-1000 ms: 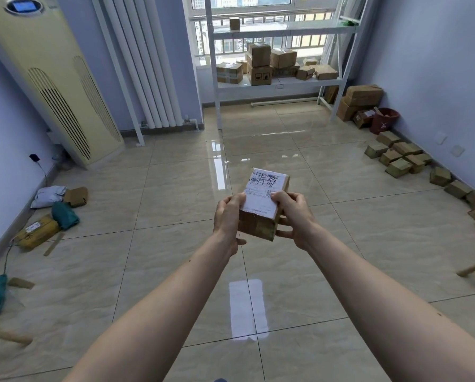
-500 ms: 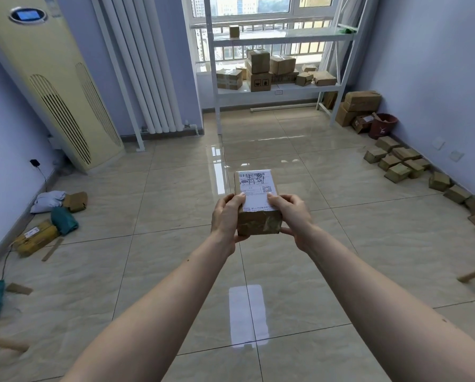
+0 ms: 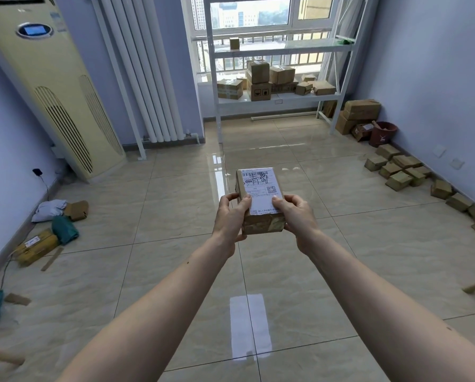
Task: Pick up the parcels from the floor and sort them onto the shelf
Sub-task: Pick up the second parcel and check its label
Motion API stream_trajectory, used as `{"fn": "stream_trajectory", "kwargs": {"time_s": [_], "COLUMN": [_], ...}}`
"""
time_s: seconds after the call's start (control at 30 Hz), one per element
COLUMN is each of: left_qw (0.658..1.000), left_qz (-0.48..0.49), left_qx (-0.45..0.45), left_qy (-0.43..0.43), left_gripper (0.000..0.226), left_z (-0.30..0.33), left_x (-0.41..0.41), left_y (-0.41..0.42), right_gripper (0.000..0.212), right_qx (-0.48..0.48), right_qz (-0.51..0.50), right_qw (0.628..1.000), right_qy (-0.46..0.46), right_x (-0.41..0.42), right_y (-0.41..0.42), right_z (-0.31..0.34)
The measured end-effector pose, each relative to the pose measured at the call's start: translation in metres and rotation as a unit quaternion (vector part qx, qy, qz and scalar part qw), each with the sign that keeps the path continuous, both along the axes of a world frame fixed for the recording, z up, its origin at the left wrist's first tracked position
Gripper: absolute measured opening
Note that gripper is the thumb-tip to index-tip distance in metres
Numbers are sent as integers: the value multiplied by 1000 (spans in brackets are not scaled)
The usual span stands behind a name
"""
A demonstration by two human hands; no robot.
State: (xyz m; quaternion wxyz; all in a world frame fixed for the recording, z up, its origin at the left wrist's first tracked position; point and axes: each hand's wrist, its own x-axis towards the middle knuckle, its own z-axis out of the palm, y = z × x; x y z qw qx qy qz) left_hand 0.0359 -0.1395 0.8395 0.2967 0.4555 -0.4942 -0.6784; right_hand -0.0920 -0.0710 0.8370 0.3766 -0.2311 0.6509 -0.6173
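Parcel [image 3: 259, 199] being held up in both hands, above the tiled floor [image 3: 175, 244].

The left hand [image 3: 231, 216] and right hand [image 3: 297, 213] are gripping its near end from either side, thumbs lying on the white label. The shelf [image 3: 280, 97] is standing well apart by the window, carrying other boxes; small boxes [image 3: 396, 172] are lying along the right wall.
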Motion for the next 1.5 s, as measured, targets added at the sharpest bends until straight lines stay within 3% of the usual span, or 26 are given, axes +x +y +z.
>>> {"fn": "stream_trajectory", "kwargs": {"time_s": [0.43, 0.63, 0.93, 1.27, 1.37, 1.5], "left_qw": [998, 998, 995, 993, 992, 993], "left_qz": [-35, -2, -26, -48, -52, -48], "left_qx": [-46, -45, -70, -84, -81, -75], "left_qy": [39, 43, 73, 73, 76, 77], "left_gripper": [37, 72, 39, 31, 22, 27], "left_z": [7, 3, 8, 17, 19, 17], "left_x": [-30, -46, -69, -95, -108, -132], "left_y": [-13, -34, -97, -219, -255, -296], "right_gripper": [27, 25, 19, 44, 44, 41], "right_qx": [-30, -35, -40, -38, -35, -35], "right_qz": [37, 57, 91, 51, 35, 27], "right_qw": [999, 998, 995, 998, 999, 999], "right_qy": [-5, -1, 11, 2, 5, 9], "right_x": [-35, -52, -79, -109, -120, -141], "right_y": [-14, -37, -103, -220, -251, -291], "right_z": [5, 10, 18, 19, 19, 20]}}
